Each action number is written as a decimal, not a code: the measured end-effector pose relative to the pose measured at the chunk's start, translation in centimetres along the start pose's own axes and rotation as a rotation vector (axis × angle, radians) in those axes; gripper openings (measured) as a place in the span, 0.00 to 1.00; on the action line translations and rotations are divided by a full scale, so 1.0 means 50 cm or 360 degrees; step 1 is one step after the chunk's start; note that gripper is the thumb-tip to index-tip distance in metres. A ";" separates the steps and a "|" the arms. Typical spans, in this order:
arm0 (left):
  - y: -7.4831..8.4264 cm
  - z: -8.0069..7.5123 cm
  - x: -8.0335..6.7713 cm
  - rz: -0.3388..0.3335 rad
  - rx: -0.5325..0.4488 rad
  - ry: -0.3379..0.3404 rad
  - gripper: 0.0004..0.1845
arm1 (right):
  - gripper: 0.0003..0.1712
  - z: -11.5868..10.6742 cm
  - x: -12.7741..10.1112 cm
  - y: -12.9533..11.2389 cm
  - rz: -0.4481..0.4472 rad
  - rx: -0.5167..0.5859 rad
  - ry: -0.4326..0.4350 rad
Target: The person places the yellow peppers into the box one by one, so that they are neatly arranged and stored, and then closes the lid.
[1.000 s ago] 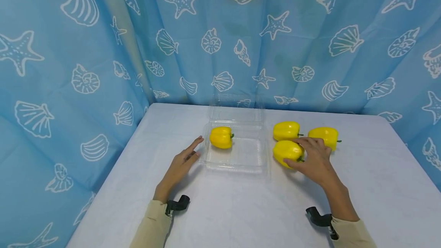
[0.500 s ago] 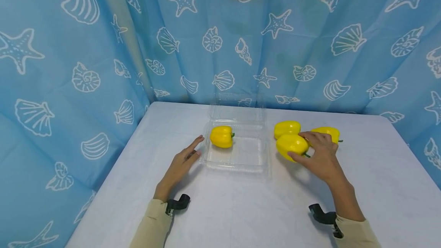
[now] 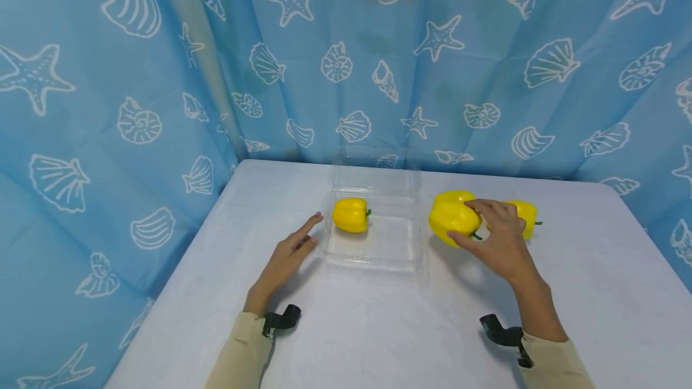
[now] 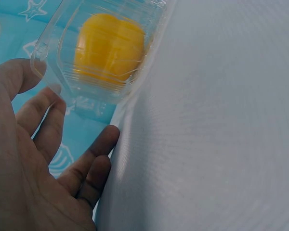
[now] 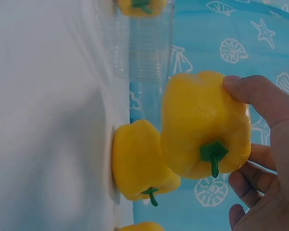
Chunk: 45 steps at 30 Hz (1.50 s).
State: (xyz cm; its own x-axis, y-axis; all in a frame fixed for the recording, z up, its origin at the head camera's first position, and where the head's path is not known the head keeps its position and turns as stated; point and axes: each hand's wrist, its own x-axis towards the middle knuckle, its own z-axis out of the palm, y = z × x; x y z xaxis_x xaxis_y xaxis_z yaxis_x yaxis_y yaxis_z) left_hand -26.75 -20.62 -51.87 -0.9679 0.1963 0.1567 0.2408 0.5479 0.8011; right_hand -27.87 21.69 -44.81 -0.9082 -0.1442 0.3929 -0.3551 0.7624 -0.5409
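Observation:
My right hand (image 3: 500,239) grips a yellow bell pepper (image 3: 453,221) between thumb and fingers, raised off the table; its green stem (image 5: 214,153) faces back toward the wrist. Left of it stands a clear plastic clamshell box (image 3: 373,262) with its lid tipped back. One yellow pepper (image 3: 350,215) lies on its side in the box's left part. My left hand (image 3: 285,260) is at the box's left side with fingers loosely spread; in the left wrist view the thumb and fingertips are right at the clear rim (image 4: 38,60).
Partly hidden behind the held pepper is another yellow pepper (image 5: 142,161) on the table. One more pepper (image 3: 527,215) lies farther right, behind my right hand. A white cloth covers the table (image 3: 367,329); a blue shell-print curtain (image 3: 303,77) hangs behind it.
My right hand has taken up the front pepper and lifted it off the table, and it now overlaps the pepper behind. The left hand stays by the box.

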 end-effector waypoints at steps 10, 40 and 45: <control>0.003 0.003 -0.002 0.0000 0.0029 -0.0023 0.27 | 0.42 0.012 0.017 -0.007 0.0049 0.0046 -0.0081; 0.003 -0.003 -0.004 0.0029 -0.0008 -0.0001 0.27 | 0.36 0.066 0.068 -0.051 -0.0188 0.0135 -0.0051; 0.003 -0.006 -0.003 0.0000 0.0011 -0.0004 0.27 | 0.37 0.075 0.079 -0.054 -0.0213 0.0133 -0.0049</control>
State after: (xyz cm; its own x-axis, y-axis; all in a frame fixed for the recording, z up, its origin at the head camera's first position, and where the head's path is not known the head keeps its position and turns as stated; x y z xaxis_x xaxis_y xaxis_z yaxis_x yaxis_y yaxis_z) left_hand -26.61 -20.78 -51.60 -0.9678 0.1980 0.1552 0.2411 0.5536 0.7971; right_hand -31.30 16.71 -44.57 -0.8575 -0.2613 0.4432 -0.4893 0.6801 -0.5459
